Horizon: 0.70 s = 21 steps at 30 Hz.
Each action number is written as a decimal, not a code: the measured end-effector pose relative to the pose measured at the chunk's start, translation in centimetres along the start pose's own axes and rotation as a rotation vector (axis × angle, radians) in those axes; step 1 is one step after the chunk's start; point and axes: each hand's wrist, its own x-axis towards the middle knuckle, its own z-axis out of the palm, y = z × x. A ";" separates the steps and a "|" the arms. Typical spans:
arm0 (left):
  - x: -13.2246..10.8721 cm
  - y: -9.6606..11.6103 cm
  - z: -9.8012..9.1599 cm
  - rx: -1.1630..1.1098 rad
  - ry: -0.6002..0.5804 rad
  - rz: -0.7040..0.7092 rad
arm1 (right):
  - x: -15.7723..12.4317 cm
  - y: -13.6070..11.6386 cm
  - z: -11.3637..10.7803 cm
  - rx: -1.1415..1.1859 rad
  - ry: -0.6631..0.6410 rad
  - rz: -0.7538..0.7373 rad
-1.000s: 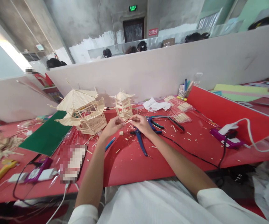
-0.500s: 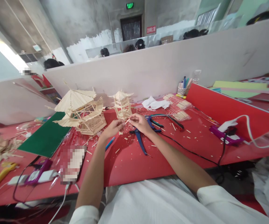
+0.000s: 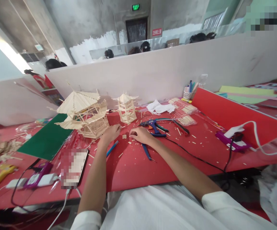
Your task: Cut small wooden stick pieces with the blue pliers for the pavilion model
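Note:
My left hand (image 3: 112,133) is over the red table just in front of the big stick pavilion (image 3: 94,126). Its fingers are curled together, and whatever they may hold is too small to make out. Close to the tabletop, my right hand (image 3: 140,135) has its fingertips drawn into a pinch; anything between them is hidden. Between the hands lies a small row of short wooden stick pieces (image 3: 124,136). Behind them stands a smaller stick pavilion (image 3: 127,110). A blue glue gun (image 3: 155,126) and blue-handled cutters (image 3: 146,152) lie beside my right hand.
A blue pen (image 3: 112,148) and a phone (image 3: 75,167) lie on the left, near a green board (image 3: 44,137). Cut stick scraps dot the red table (image 3: 133,174). A black cord (image 3: 193,153) runs right to a purple power strip (image 3: 232,140). White tissue (image 3: 160,107) lies at the back.
My hands have moved apart; they were together over a short stick piece. The left went back leftward, the right lowered toward the table. The small row of pieces now shows between them.

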 end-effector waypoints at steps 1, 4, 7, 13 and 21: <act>0.0 0.0 0.1 0.023 -0.032 0.002 | -0.1 0.0 0.1 -0.031 -0.018 -0.009; 0.0 0.4 0.1 0.100 -0.107 -0.003 | -0.3 -0.2 0.0 -0.128 -0.083 -0.062; -0.1 0.8 0.0 0.164 -0.136 -0.030 | -0.2 -0.5 -0.1 -0.229 -0.122 -0.114; -0.1 0.6 0.2 0.142 -0.164 -0.012 | -0.5 -1.0 -2.2 -0.367 -0.069 -0.004; 0.1 -0.1 1.0 0.119 -0.116 0.032 | -3.1 -3.4 -4.3 -0.596 -0.322 0.416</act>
